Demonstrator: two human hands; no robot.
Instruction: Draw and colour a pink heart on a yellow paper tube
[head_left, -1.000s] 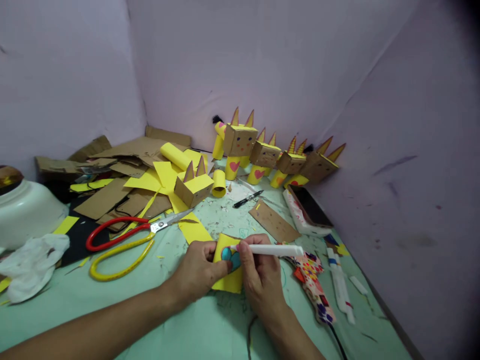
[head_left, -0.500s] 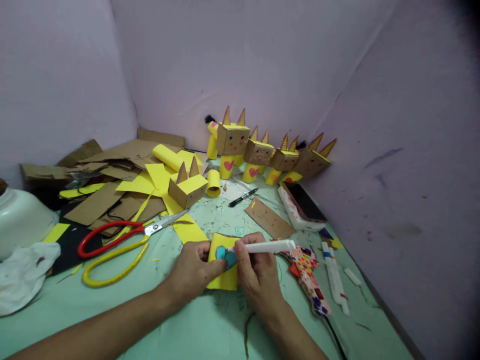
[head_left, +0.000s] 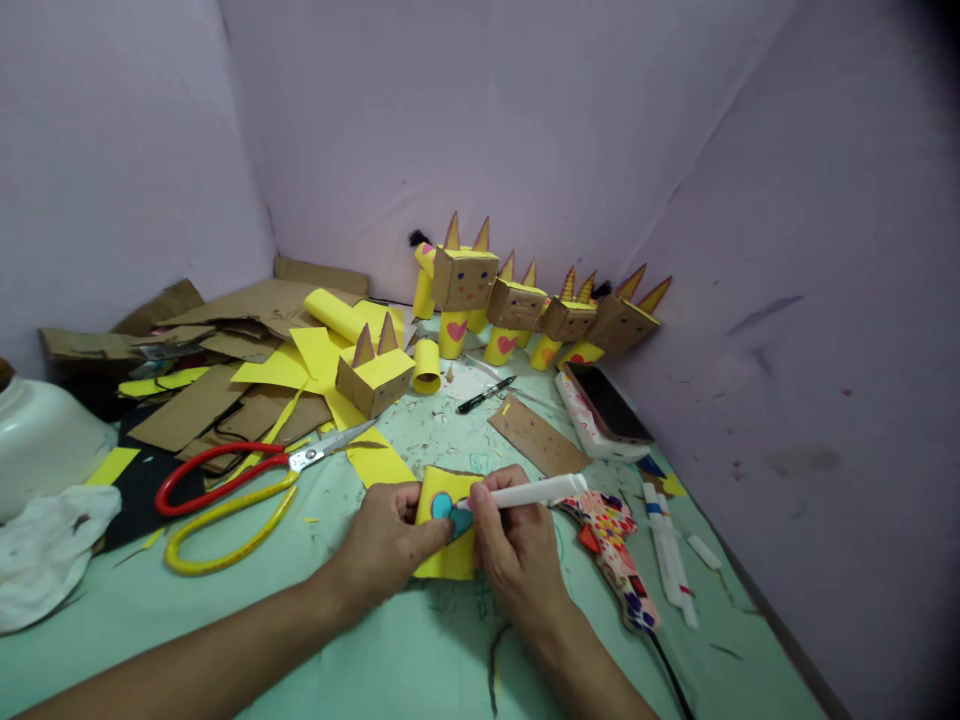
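Between my hands is a yellow paper piece (head_left: 444, 566) bearing a blue heart (head_left: 442, 505) with a dark outline. My left hand (head_left: 386, 535) grips its left side, the thumb lying across the heart's lower part. A white marker (head_left: 536, 490) is pinched in my right hand (head_left: 521, 550), its tip on the right lobe of the heart. The side of my right hand rests at the paper's right edge. Beyond the paper stands a cardboard box head (head_left: 375, 385) with a yellow top and two pointed ears, near a small yellow paper tube (head_left: 427, 366).
Scissors (head_left: 300, 458) with red and yellow handles lie left, before piled cardboard (head_left: 225, 310). Cardboard figures (head_left: 465, 280) line the back. A phone (head_left: 607, 400) lies on a white box at right, near a patterned glue gun (head_left: 615, 555), markers (head_left: 667, 550) and a black pen (head_left: 486, 395).
The marker tip has shifted slightly right and down, from the heart's middle onto its right lobe, and the marker's back end tilts up a little. My left hand has stayed put.
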